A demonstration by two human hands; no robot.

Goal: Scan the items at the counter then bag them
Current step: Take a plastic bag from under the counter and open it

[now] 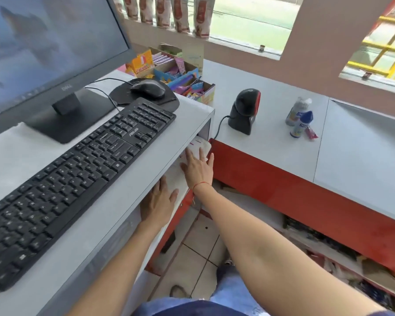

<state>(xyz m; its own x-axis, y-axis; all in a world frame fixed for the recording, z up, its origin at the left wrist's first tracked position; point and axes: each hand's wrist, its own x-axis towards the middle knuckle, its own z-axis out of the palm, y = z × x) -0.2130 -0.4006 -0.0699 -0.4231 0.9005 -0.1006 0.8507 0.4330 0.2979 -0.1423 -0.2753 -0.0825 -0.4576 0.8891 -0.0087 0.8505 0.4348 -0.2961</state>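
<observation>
Both hands, left hand [160, 201] and right hand [197, 167], fingers spread flat, press thin, limp white bags [200, 142] under the desk edge; pinch one layer.

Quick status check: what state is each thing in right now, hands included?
Monitor: on, showing wallpaper.
Scanner: upright on counter, untouched.
Two bottles: upright, capped, unbagged.
Pink packet: lying flat beside them.
Left hand: open on white bags under desk.
Right hand: open, flat on same bags.

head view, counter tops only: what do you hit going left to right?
monitor → keyboard → mouse → candy boxes → barcode scanner → grey bottle → small pink packet
</observation>
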